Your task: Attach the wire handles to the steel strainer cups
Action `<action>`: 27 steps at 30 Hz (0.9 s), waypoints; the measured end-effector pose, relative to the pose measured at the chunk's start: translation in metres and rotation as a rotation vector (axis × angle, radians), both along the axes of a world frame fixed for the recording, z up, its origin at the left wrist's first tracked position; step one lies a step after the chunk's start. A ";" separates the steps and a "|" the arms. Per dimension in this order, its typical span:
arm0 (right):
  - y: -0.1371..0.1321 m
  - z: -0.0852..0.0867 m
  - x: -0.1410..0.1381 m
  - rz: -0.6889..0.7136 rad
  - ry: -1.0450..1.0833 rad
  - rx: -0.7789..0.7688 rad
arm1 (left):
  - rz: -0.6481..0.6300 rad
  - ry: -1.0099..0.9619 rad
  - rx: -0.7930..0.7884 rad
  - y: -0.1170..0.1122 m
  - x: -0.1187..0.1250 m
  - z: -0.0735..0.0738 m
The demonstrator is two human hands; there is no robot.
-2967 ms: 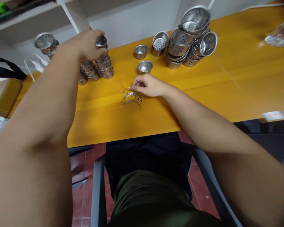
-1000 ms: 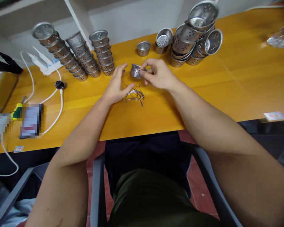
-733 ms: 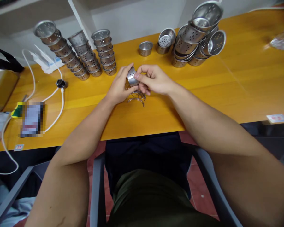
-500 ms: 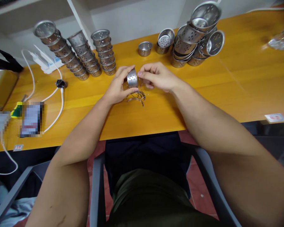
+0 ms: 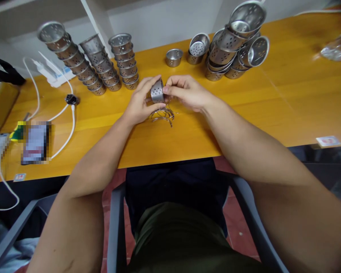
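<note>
A small perforated metal cup (image 5: 157,92) is tipped on its side, with my left hand (image 5: 140,99) gripping it between thumb and fingers. My right hand (image 5: 184,90) is closed in a pinch at the cup's right end; whatever lies between those fingertips is too small to make out. Beneath the hands, several thin curved metal wires (image 5: 165,115) lie loose on the tabletop. Behind them a shallow metal cup (image 5: 174,57) stands upright by itself.
Leaning stacks of perforated cups (image 5: 127,60) stand at the back left. More cups (image 5: 230,45) are piled at the back right. White cables (image 5: 71,132), a phone (image 5: 35,142) and a power strip (image 5: 55,77) occupy the left. Clear plastic (image 5: 338,47) lies far right.
The cup has tilted slightly in my left hand. My right fingertips have moved a little left, against the cup's end.
</note>
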State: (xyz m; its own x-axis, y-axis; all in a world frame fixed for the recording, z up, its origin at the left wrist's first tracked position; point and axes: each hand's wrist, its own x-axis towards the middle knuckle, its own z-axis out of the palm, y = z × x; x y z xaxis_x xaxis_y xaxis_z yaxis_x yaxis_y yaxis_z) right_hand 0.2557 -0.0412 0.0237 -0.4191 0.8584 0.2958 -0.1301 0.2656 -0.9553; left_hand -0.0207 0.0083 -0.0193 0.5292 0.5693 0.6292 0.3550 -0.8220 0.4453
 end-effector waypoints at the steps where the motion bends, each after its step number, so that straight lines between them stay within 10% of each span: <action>1: 0.000 0.001 -0.001 -0.013 0.023 -0.019 | -0.005 -0.005 0.007 0.001 0.001 -0.001; 14: -0.001 0.023 0.017 -0.098 0.239 -0.131 | 0.061 -0.227 0.024 0.042 -0.005 -0.046; 21: -0.004 0.001 0.014 0.097 -0.423 0.204 | 0.240 -0.255 0.120 0.052 -0.037 0.011; 24: -0.005 -0.004 0.008 0.111 -0.438 0.180 | 0.279 -0.620 0.572 0.098 -0.048 0.039; 27: -0.002 -0.006 0.009 0.058 -0.428 0.224 | 0.298 -0.506 0.552 0.158 -0.081 0.074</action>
State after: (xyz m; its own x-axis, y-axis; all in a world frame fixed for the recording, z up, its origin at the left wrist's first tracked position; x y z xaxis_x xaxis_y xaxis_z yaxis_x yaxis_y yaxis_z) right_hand 0.2648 -0.0429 0.0178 -0.5888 0.7648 0.2615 0.2409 0.4748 -0.8465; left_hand -0.1015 0.1666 0.0545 -0.0202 0.1789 0.9837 0.4579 -0.8730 0.1682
